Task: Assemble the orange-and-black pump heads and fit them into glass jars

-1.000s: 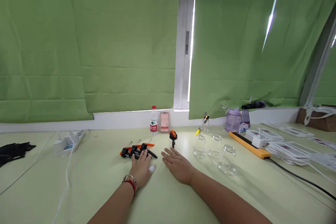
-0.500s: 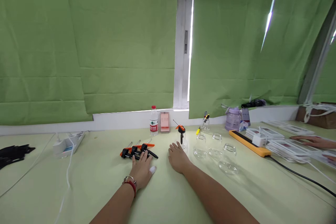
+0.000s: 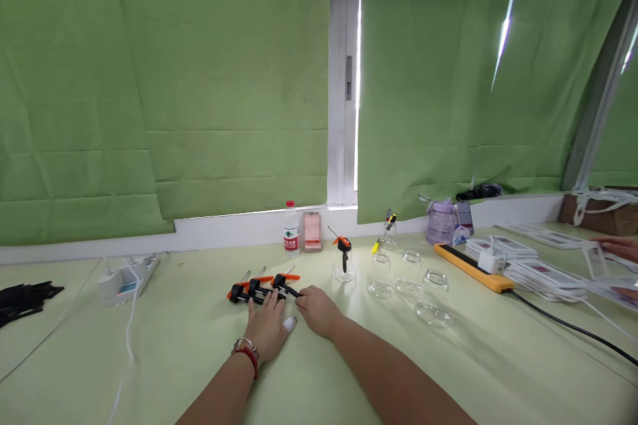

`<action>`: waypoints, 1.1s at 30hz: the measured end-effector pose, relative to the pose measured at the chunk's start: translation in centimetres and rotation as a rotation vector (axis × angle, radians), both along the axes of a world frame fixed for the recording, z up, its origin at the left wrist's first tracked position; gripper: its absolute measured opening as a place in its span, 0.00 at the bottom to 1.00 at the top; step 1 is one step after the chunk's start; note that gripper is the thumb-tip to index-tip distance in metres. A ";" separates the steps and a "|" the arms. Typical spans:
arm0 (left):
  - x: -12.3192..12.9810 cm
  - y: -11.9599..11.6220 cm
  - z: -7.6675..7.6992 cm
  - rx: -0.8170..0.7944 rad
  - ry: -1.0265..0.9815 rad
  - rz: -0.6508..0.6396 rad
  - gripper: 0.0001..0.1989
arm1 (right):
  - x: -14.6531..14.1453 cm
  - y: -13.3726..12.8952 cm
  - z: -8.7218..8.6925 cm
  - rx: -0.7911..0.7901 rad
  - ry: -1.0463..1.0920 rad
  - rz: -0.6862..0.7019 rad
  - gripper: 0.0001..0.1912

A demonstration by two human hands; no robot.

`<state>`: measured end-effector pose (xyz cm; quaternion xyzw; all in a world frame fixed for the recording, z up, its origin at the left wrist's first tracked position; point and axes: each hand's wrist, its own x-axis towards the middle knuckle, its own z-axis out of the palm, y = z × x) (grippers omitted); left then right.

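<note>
Several black-and-orange tools with thin metal rods (image 3: 252, 289) lie side by side on the table; their exact kind I cannot make out. My left hand (image 3: 266, 329) rests over the black handles of the left ones, palm down, fingers stretched. With its fingers closed, my right hand (image 3: 318, 312) grips the handle end of the rightmost black-and-orange tool (image 3: 284, 284), which sits slightly askew from the others. A similar tool (image 3: 343, 254) stands upright in a glass jar (image 3: 343, 275) just beyond my right hand. Upturned-looking glass jars (image 3: 434, 309) stand to the right.
A red-capped water bottle (image 3: 291, 232) and a phone (image 3: 312, 232) stand by the wall. Yellow-handled tools (image 3: 391, 220) rest in a farther jar. At right are an orange power strip (image 3: 473, 269), stacked white items (image 3: 543, 279) and another person's hand (image 3: 618, 246). White cables (image 3: 130, 332) run at left.
My right hand has moved left from beside the jar onto the rightmost tool's handle and closed on it. That tool has shifted slightly right. My left hand stays nearly in place.
</note>
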<state>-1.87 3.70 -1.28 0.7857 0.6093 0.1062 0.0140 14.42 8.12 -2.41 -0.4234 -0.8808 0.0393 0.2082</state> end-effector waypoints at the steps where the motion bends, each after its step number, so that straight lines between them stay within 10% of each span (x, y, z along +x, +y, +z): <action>1: -0.1 0.0 -0.1 0.001 -0.008 -0.001 0.26 | 0.3 0.0 -0.1 -0.011 0.030 -0.016 0.12; 10: 0.0 0.0 0.0 0.057 -0.162 0.022 0.28 | 5.0 -2.6 -1.3 -0.248 0.336 -0.151 0.05; 15: 0.7 -1.1 0.3 -0.023 -0.396 -0.235 0.34 | 7.3 -4.4 -2.1 -0.466 0.538 -0.077 0.07; 18: 0.8 -1.5 0.3 -0.079 -0.484 -0.349 0.27 | 7.9 -4.7 -1.6 -0.324 0.543 -0.092 0.06; 25: -0.2 -1.2 0.1 -0.211 -0.561 -0.248 0.33 | 11.9 -2.3 1.1 0.616 0.617 -0.530 0.24; 33: 0.0 -1.8 1.0 -0.253 -0.631 -0.239 0.29 | 15.7 0.9 -1.7 0.208 0.746 -0.717 0.46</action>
